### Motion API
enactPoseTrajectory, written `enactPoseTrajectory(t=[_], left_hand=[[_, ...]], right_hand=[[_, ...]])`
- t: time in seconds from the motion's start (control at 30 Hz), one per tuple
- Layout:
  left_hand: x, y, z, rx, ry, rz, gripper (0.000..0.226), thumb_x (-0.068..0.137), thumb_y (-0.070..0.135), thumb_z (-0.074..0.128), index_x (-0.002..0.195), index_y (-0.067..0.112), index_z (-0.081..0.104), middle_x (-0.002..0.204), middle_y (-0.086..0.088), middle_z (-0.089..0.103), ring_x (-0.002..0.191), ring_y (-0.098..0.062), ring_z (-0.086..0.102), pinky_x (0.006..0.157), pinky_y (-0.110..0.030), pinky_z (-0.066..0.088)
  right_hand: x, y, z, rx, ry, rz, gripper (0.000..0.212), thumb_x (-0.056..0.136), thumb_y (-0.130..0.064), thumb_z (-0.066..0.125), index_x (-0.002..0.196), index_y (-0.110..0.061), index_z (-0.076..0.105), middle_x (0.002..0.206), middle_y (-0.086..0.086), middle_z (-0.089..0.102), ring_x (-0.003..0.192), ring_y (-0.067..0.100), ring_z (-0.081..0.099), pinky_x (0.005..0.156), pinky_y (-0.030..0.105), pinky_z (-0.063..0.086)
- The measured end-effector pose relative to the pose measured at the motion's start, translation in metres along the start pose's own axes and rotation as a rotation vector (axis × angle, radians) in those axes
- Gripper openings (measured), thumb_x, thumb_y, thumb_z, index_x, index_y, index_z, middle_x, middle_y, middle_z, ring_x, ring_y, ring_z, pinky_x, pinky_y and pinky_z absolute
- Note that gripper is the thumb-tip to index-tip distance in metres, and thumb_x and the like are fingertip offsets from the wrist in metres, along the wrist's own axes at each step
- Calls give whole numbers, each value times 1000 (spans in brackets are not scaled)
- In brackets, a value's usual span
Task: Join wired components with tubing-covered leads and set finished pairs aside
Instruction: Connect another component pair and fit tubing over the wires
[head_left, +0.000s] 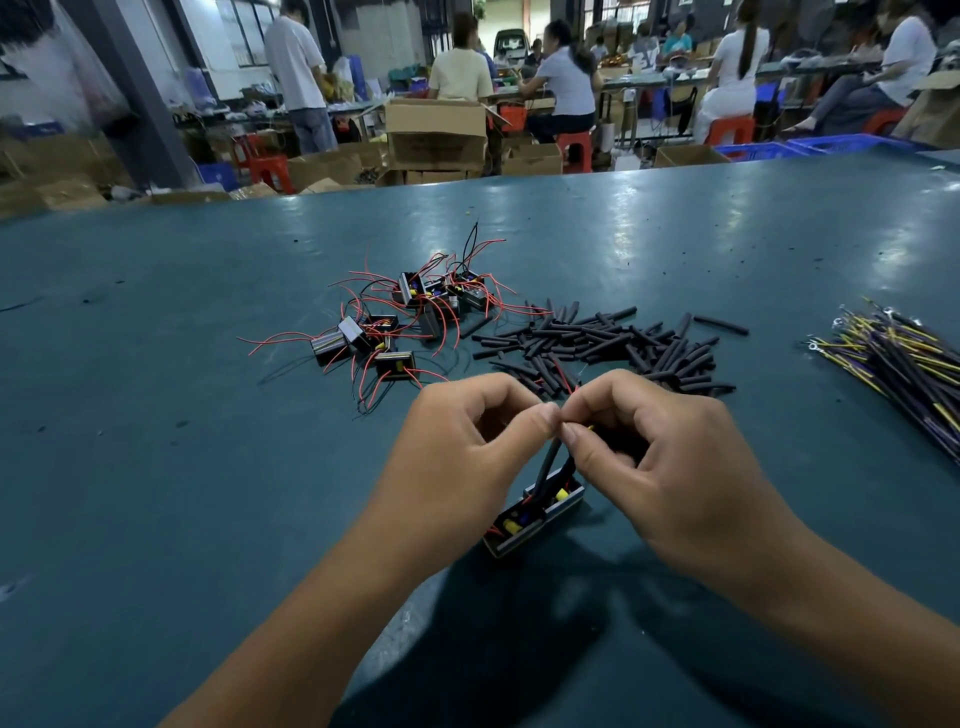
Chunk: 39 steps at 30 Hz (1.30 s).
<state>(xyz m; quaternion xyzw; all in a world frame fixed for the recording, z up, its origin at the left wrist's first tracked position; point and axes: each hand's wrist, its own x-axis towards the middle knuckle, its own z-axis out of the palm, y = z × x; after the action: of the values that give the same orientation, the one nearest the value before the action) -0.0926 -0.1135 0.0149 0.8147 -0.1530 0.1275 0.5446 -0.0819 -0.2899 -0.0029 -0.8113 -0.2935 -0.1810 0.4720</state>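
Two bare forearms come in from the bottom edge, with no sleeves, gloves, watch or rings on them. The left hand (457, 447) and the right hand (660, 467) both have short, plain, unpainted nails. Nothing else of the person's body or clothing shows.

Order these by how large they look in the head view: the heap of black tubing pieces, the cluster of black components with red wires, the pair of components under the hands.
1. Heap of black tubing pieces.
2. Cluster of black components with red wires; nearly alike.
3. Pair of components; smallest, though nearest.
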Motion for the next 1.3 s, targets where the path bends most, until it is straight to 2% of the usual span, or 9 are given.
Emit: enactPoseTrajectory(t=[0.07,0.17,0.33,0.47,0.53,0.73,0.97,1.17,1.3], left_hand=[[0,-1,0,-146,2,-168,22,79,30,67,64,15,68,56,1,52,51,-14,36,46,-22,26],[0,-2,-3,-224,-17,-296,22,77,30,69,59,18,67,61,-5,52,53,-18,32,45,-24,22],[0,2,-5,-301,-72,-446,21,79,24,70,60,17,68,57,1,48,47,-12,30,41,-18,23],[0,5,-1,-573,-166,-644,29,84,19,60,56,19,65,58,4,48,41,-7,31,39,-14,20],[1,4,-3,-451,-101,-514,29,87,20,64,58,19,65,58,5,51,43,-8,35,42,-17,22],[8,-6,-31,327,-11,418,13,83,11,77,93,18,75,89,9,61,75,-5,53,67,-14,37],[10,-15,-23,460,8,562,11,86,23,76,92,15,78,91,4,62,86,-17,58,75,-34,48],[7,-10,-15,512,1,570,10,93,16,68,87,9,70,87,3,60,79,-14,54,69,-29,44],[1,-3,-4,332,4,310,13,92,24,66,82,14,67,72,17,51,65,1,46,62,-14,34]], right_hand=[[-1,-1,1,-83,6,-36,4,91,-19,66,89,-23,65,60,-8,55,48,8,45,47,12,33],[-1,-4,0,-194,-9,-97,2,92,-21,64,92,-20,65,64,-17,52,57,3,48,54,7,33],[0,-5,-3,-330,-26,-216,7,93,-16,64,96,-10,67,77,-5,63,65,11,56,60,26,46],[0,-3,-3,-366,-25,-255,7,92,-15,63,95,-9,66,77,-3,63,65,13,56,61,25,45],[0,0,-4,-282,-19,-192,4,92,-16,62,94,-13,65,74,-9,60,63,10,54,59,20,43],[2,6,-7,-111,-44,-88,3,93,-22,61,91,-25,61,73,-10,58,56,3,49,54,5,34],[2,5,-8,-70,-94,-90,2,94,-24,61,93,-23,63,72,-7,59,58,10,53,54,8,36],[0,5,-7,-117,-53,-141,1,94,-22,61,95,-22,62,68,-12,56,61,9,54,56,9,37],[-1,6,-4,-180,18,-155,13,94,-28,54,97,-20,63,72,-14,59,64,7,56,58,15,41]])
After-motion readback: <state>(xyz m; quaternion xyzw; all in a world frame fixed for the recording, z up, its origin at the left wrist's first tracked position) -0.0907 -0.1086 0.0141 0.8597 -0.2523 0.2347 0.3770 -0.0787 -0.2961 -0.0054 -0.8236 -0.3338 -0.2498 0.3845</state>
